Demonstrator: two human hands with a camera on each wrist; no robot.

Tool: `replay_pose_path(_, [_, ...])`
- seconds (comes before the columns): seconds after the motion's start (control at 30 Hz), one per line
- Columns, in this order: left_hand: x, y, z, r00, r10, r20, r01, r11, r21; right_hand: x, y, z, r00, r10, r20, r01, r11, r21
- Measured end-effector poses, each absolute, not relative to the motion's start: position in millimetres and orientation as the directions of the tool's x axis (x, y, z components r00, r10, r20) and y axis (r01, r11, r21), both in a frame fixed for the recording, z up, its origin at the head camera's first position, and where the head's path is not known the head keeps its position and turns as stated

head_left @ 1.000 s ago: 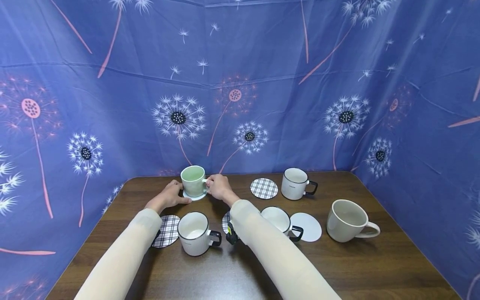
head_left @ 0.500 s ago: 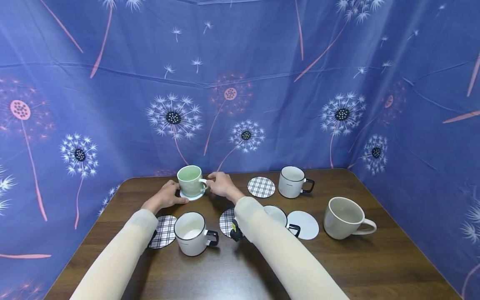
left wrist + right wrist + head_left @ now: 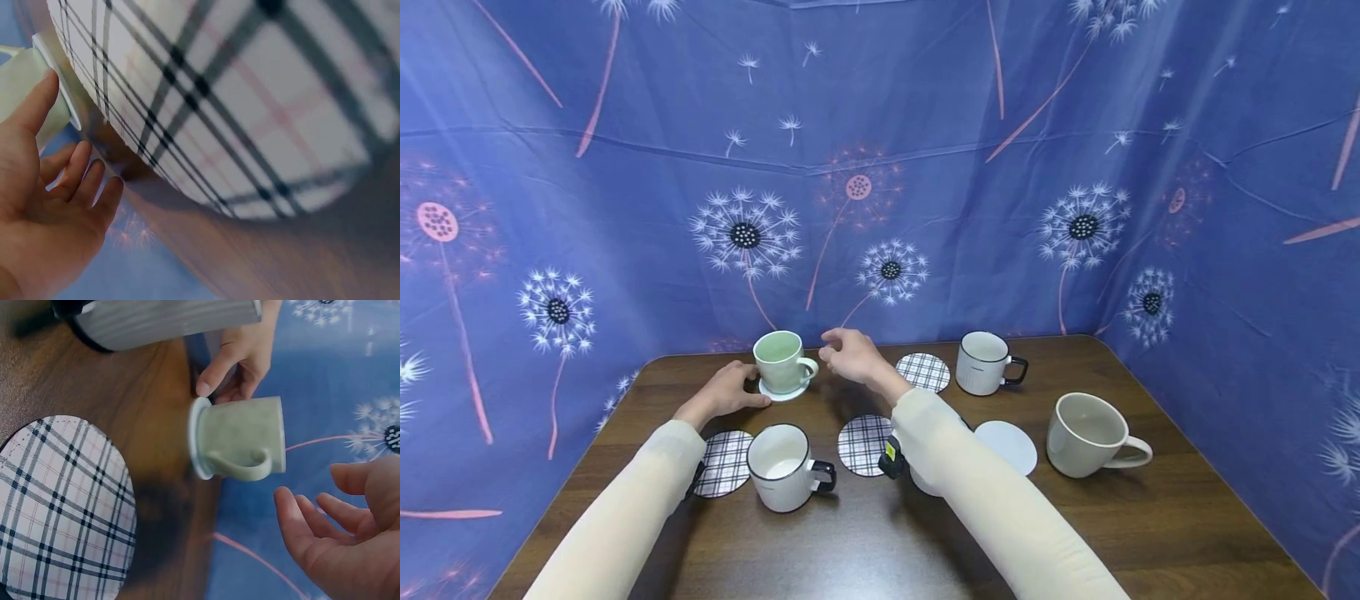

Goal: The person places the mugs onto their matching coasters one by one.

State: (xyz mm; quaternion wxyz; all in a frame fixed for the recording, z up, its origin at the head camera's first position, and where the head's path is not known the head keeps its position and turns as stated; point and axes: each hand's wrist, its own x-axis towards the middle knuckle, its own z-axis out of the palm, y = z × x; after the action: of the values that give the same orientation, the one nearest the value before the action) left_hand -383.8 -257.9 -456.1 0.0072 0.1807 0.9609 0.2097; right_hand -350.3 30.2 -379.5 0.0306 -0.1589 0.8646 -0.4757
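My left hand [image 3: 724,392] and right hand [image 3: 854,357] are loosely open, gripping nothing, either side of the green cup [image 3: 778,365].

The green mug [image 3: 778,371] is pale outside and deeper inside, its coaster [image 3: 783,394] whitish. Plaid coasters [image 3: 863,447] cross white with black and fine pink lines; the plain coaster [image 3: 1011,446] is white. Two white mugs [image 3: 782,490] show black rims and handles; the large mug [image 3: 1084,446] is beige, the table [image 3: 850,550] brown-grained, the cloth [image 3: 955,167] blue with white and pink dandelions.
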Motion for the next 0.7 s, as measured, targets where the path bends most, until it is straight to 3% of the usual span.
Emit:
replay_pose_path(0.47, [-356, -275, -434, -0.958, 0.260, 0.118, 0.285, 0.853, 0.437, -310, 56, -350, -0.904, -0.389, 0.179, -0.370, 0.501, -0.782])
replay_pose_path(0.7, [-340, -273, -428, -0.942, 0.285, 0.176, 0.333, 0.842, 0.425, -289, 69, -348, -0.883, -0.407, 0.233, -0.435, 0.528, -0.730])
